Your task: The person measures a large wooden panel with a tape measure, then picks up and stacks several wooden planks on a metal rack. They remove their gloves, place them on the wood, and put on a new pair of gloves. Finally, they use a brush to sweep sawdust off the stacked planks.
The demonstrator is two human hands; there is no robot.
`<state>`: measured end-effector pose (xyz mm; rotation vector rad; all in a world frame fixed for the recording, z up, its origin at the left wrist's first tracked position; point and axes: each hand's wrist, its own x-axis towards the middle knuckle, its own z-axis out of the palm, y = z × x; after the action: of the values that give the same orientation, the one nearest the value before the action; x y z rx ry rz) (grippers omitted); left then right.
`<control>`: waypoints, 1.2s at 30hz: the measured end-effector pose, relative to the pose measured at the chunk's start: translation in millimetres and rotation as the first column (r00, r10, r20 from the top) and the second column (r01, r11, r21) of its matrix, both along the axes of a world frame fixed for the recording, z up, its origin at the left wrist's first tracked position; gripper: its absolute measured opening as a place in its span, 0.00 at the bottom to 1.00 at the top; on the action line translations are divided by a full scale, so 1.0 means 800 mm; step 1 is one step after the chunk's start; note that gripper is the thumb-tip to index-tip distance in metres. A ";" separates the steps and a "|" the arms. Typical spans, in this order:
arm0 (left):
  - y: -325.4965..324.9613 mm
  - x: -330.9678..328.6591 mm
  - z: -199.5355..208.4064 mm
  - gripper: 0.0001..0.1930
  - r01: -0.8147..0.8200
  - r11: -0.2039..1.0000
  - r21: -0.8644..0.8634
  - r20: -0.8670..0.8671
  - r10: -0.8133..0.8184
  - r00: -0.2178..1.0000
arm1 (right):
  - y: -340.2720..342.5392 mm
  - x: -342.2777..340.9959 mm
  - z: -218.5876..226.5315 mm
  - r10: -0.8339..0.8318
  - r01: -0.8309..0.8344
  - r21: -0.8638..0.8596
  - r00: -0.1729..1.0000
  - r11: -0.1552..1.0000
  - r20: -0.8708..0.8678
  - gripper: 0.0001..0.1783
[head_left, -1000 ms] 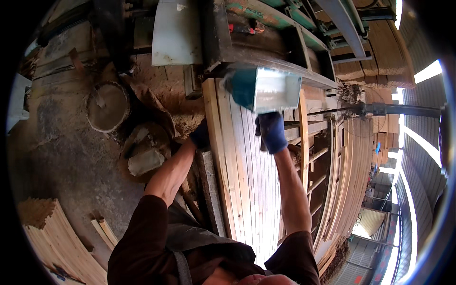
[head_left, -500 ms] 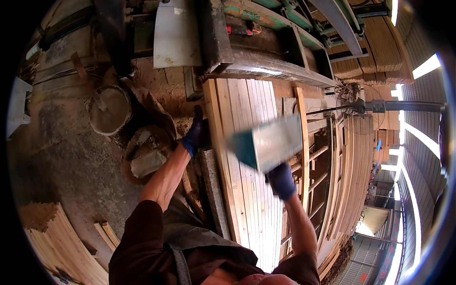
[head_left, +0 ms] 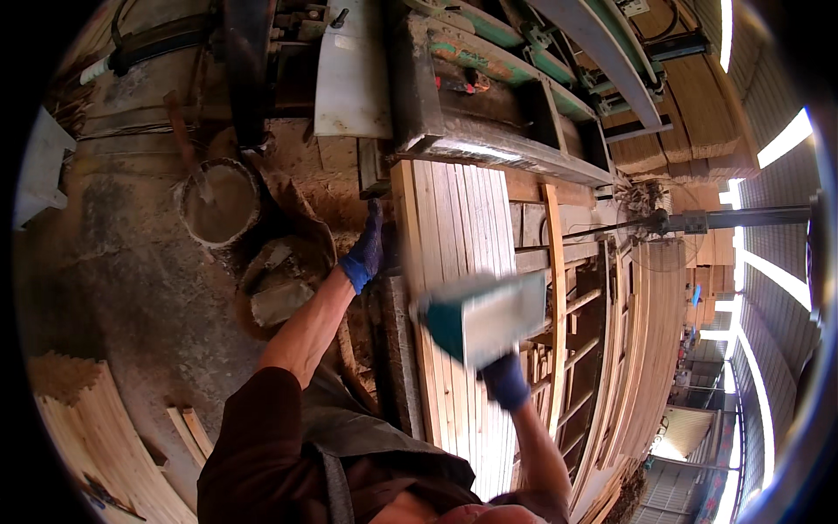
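A row of pale wooden strips (head_left: 458,218) lies side by side, running away from me. My right hand (head_left: 504,381), in a dark blue glove, is closed on a box-shaped teal-and-white hand tool (head_left: 502,321), blurred by motion. The tool is over the strips, its teal end toward the left edge of the row; whether it touches them I cannot tell. At that left edge, my left hand (head_left: 371,244), also in a blue glove, rests against the side of the outer strip with its fingers stretched out and nothing visible in them.
A metal machine frame (head_left: 524,157) stands across the far end of the strips. On the left floor are a round bucket (head_left: 188,214) and a second, dirty container (head_left: 249,319). Stacked boards (head_left: 650,314) and a fan (head_left: 659,218) stand right; more strips (head_left: 96,428) lie lower left.
My right hand has brought the tool nearer to me along the strips. The left hand stays at the left side of the row. The view has shifted slightly.
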<state>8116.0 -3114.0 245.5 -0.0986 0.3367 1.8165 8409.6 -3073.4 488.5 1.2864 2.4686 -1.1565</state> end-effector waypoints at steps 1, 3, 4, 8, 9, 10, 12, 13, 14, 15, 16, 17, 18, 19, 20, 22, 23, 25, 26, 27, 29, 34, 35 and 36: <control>-0.002 0.004 0.018 0.54 0.037 0.999 0.026 0.012 -0.037 0.999 | -0.028 0.054 0.005 -0.001 0.001 0.030 1.000 1.000 0.022 0.09; -0.009 0.009 0.025 0.56 0.072 0.996 0.046 0.011 -0.073 0.997 | -0.047 0.089 0.017 0.082 -0.084 0.080 0.996 0.993 0.029 0.09; -0.011 0.006 0.025 0.56 0.080 0.996 0.046 -0.002 -0.080 0.997 | -0.052 0.081 0.029 0.157 -0.158 0.108 0.987 0.982 0.016 0.09; -0.021 0.006 0.044 0.56 0.093 0.995 0.036 -0.015 -0.093 0.996 | -0.014 -0.007 0.001 0.077 -0.072 0.159 0.997 0.985 -0.022 0.07; -0.021 0.007 0.036 0.54 0.099 0.994 0.049 0.006 -0.100 0.995 | 0.008 -0.044 -0.016 0.352 -0.294 0.389 0.932 0.873 -0.088 0.06; -0.021 0.006 0.017 0.52 0.094 0.994 0.059 0.022 -0.095 0.995 | 0.020 -0.091 -0.030 0.305 -0.232 0.394 0.943 0.889 -0.133 0.07; -0.014 0.007 0.004 0.50 0.101 0.993 0.055 0.028 -0.102 0.994 | 0.047 -0.171 -0.060 0.240 -0.151 0.361 0.946 0.920 -0.216 0.05; -0.012 0.012 0.005 0.50 0.115 0.993 0.031 0.014 -0.116 0.993 | 0.062 -0.208 -0.075 0.200 -0.103 0.343 0.944 0.934 -0.261 0.05; -0.012 0.010 0.003 0.51 0.112 0.994 0.004 -0.004 -0.112 0.994 | 0.061 -0.252 -0.068 0.171 -0.065 0.326 0.935 0.943 -0.310 0.04; -0.008 0.011 -0.001 0.50 0.127 0.992 0.004 0.013 -0.127 0.992 | 0.078 -0.275 -0.075 0.189 -0.082 0.312 0.925 0.946 -0.330 0.04; -0.004 0.010 -0.001 0.50 0.121 0.993 0.015 0.009 -0.121 0.993 | 0.080 -0.279 -0.071 0.145 -0.055 0.267 0.933 0.962 -0.330 0.03; -0.001 0.009 -0.001 0.49 0.111 0.993 0.027 0.010 -0.112 0.994 | 0.080 -0.286 -0.067 0.105 -0.031 0.225 0.939 0.974 -0.327 0.02; -0.005 0.005 -0.001 0.49 0.084 0.996 0.027 0.021 -0.085 0.996 | 0.065 -0.285 -0.057 0.100 -0.065 0.150 0.964 0.987 -0.245 0.02; -0.012 0.002 -0.002 0.49 0.052 0.998 0.032 0.037 -0.054 0.998 | 0.048 -0.276 -0.045 0.100 -0.089 0.074 0.982 0.993 -0.161 0.02; -0.015 0.004 0.016 0.48 0.048 0.998 0.051 0.050 -0.051 0.997 | 0.039 -0.250 -0.034 0.080 -0.079 0.013 0.994 0.997 -0.075 0.02; -0.018 0.004 0.048 0.47 0.052 0.998 0.041 0.092 -0.055 0.994 | 0.042 -0.159 -0.059 0.182 -0.149 0.209 0.972 0.967 -0.149 0.02; -0.019 0.007 0.060 0.47 0.064 0.998 0.008 0.127 -0.065 0.990 | 0.036 -0.120 -0.060 0.231 -0.187 0.262 0.962 0.947 -0.148 0.03; -0.004 0.004 0.032 0.46 -0.100 0.995 -0.007 0.064 0.100 0.993 | 0.025 -0.125 -0.039 0.315 -0.271 0.280 0.941 0.921 -0.127 0.03; 0.001 0.002 0.024 0.46 -0.056 0.998 0.014 0.048 0.055 0.997 | 0.026 -0.130 -0.042 0.322 -0.260 0.326 0.934 0.909 -0.154 0.03; -0.002 -0.002 0.015 0.46 -0.003 1.000 0.029 0.027 0.002 1.000 | 0.032 -0.145 -0.048 0.323 -0.252 0.359 0.934 0.899 -0.155 0.03; -0.011 0.004 0.022 0.51 0.039 0.990 -0.133 -0.136 -0.058 0.989 | 0.053 -0.193 -0.064 0.294 -0.202 0.391 0.937 0.898 -0.191 0.04; -0.026 0.008 0.042 0.53 0.088 0.980 -0.179 -0.080 -0.104 0.991 | 0.084 -0.275 -0.090 0.179 -0.057 0.302 0.901 0.952 -0.395 0.05; -0.026 0.008 0.036 0.53 0.059 0.982 -0.179 -0.101 -0.078 0.992 | 0.082 -0.273 -0.093 0.186 -0.069 0.295 0.901 0.953 -0.391 0.05; -0.019 0.003 0.040 0.53 0.032 0.987 -0.159 -0.145 -0.056 0.988 | 0.089 -0.267 -0.093 0.214 -0.098 0.317 0.911 0.943 -0.354 0.08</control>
<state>8118.2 -3129.1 277.6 -0.0643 0.5833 1.7557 8196.1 -3002.5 414.5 0.9615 3.0648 -1.1233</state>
